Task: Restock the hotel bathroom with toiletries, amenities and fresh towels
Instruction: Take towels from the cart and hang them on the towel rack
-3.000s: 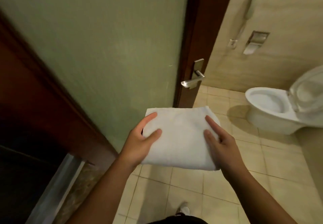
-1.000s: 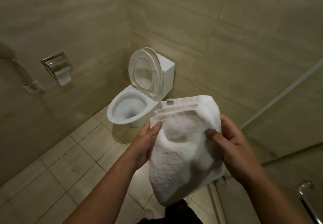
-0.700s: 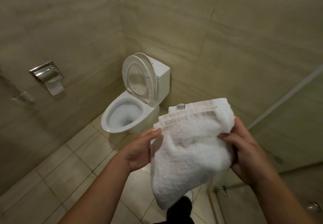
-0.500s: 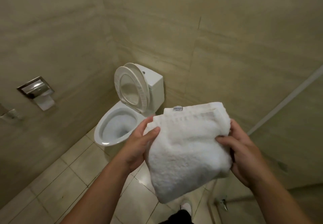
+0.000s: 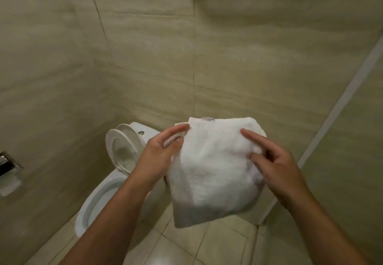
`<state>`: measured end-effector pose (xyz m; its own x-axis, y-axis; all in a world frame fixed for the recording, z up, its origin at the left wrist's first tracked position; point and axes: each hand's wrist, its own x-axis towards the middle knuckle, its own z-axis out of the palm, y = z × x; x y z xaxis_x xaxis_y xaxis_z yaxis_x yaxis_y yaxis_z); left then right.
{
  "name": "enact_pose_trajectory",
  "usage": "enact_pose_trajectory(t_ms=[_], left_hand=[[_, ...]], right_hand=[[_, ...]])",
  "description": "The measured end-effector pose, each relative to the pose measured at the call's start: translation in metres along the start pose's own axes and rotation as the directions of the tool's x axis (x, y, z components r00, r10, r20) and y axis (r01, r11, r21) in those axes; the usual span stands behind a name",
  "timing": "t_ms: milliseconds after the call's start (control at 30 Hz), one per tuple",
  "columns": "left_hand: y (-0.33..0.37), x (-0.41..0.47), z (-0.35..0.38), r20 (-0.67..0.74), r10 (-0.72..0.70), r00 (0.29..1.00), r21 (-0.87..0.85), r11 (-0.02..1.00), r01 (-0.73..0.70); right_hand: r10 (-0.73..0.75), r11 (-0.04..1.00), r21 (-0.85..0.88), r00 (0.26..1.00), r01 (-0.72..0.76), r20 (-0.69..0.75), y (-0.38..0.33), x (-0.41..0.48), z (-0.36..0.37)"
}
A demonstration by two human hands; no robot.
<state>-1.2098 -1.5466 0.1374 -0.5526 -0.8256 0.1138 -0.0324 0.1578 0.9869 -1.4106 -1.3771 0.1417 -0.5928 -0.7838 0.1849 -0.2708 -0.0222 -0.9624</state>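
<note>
While both hands hold it in the air, the folded white towel point(image 5: 211, 173) hangs in front of the beige tiled wall point(image 5: 228, 57), above the tiled floor point(image 5: 186, 248) and just right of the toilet point(image 5: 93, 202). It touches no surface.

Left hand point(image 5: 163, 157): grasping. Thumb and fingers pinch the towel's upper left corner, where the folded layers show at the edge.

Right hand point(image 5: 275, 167): grasping. The thumb presses into the towel's front near the right edge. The index finger lies straight across the upper right part. The remaining fingers curl round the right edge and are partly hidden behind the cloth.

Towel detail: a small label point(image 5: 208, 119) sits on the top edge. The lower corner droops towards the floor and lies in shadow.

Surroundings:
- The toilet stands in the corner, with its lid point(image 5: 122, 151) raised against the cistern point(image 5: 145, 138).
- A round flush button point(image 5: 141, 132) sits on the cistern top.
- A metal paper holder point(image 5: 8, 165) is fixed to the left wall, cut by the frame edge.
- A pale strip point(image 5: 339, 101) runs diagonally down the right side.
</note>
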Motion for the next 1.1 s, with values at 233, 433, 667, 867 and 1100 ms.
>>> enact_pose_trajectory(t_ms=[233,433,667,867,1100], left_hand=[[0.06,0.072,0.019,0.047,0.193,0.98,-0.052,0.98,-0.19],[0.112,0.119,0.038,0.013,0.381,0.924,-0.098,0.92,-0.378],[0.172,0.192,0.058,0.03,0.534,0.845,-0.142,0.839,-0.525],[0.232,0.254,0.067,0.062,0.672,0.738,-0.221,0.731,-0.646],[0.304,0.318,0.066,0.071,0.801,0.595,-0.103,0.599,-0.794]], right_hand=[[-0.274,0.962,-0.053,0.952,0.269,-0.139,-0.042,0.059,-0.034],[-0.416,0.909,-0.1,0.878,0.404,-0.237,-0.08,0.102,-0.056],[-0.537,0.843,-0.202,0.782,0.498,-0.316,-0.131,0.155,-0.079],[-0.612,0.79,-0.255,0.688,0.558,-0.39,-0.189,0.201,-0.092],[-0.696,0.718,-0.42,0.581,0.554,-0.423,-0.246,0.256,-0.104]])
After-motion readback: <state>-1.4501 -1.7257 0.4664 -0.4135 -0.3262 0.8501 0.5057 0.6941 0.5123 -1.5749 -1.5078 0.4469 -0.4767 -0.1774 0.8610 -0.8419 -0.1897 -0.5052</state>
